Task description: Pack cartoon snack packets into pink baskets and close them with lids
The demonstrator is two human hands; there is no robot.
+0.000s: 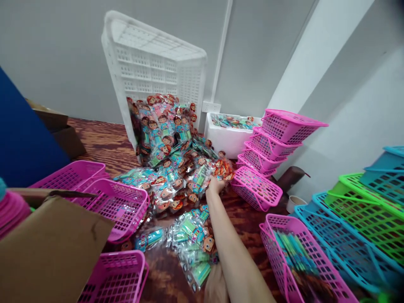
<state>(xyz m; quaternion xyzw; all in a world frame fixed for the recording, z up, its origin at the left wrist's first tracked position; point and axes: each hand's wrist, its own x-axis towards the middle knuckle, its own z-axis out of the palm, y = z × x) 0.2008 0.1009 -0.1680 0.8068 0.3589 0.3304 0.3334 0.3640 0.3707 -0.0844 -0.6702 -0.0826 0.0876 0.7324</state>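
My right hand (217,185) reaches forward to the right side of a large heap of shiny plastic packets (170,176). Its fingers are closed on red-haired doll-face packets (222,169), though the fingertips are partly hidden among them. Low in the view, partly behind my right forearm, my left hand (216,286) is blurred. It appears closed at the right end of a fanned stack of green and blue packets (191,237); its fingers are mostly hidden. One loose packet (150,240) lies on the floor left of the stack.
The heap spills from a tipped white crate (158,52). Behind stands a white foam box (225,134) of packets. Pink baskets (257,188) are stacked right; others (118,206) sit left, near a cardboard box (53,248). A pink basket (268,244) of packets and blue baskets (341,235) stand right.
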